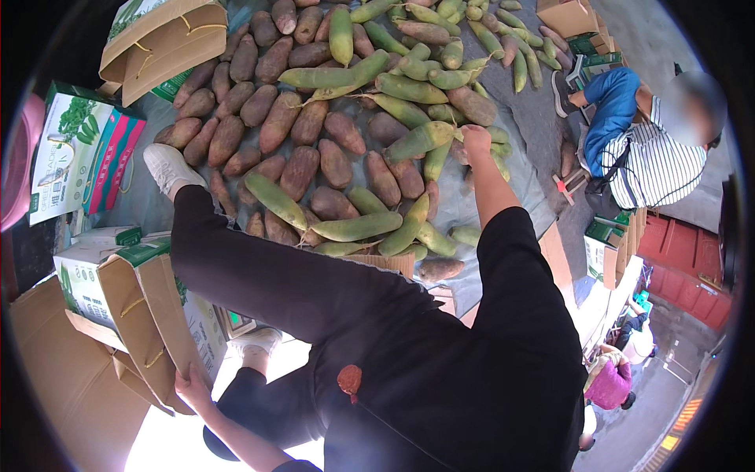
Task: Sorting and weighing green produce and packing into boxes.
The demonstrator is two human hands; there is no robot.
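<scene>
My right hand (pixel 474 143) is closed on the thin tip of a green radish (pixel 423 140), over the far part of the pile. Other green radishes (pixel 358 227) lie around it, mixed with muddy reddish root vegetables (pixel 300 173). At the lower left, my left hand (pixel 193 391) grips the edge of an open cardboard carton (pixel 161 315) with yellow cord handles. What is inside that carton is hidden from me.
A grey-blue sheet (pixel 464 271) lies under the pile. More cartons stand at the left, including an open brown carton (pixel 165 47) and a white and green carton (pixel 67 149). A person in a striped top (pixel 657 169) sits at the right, near a small wooden stool (pixel 568 187).
</scene>
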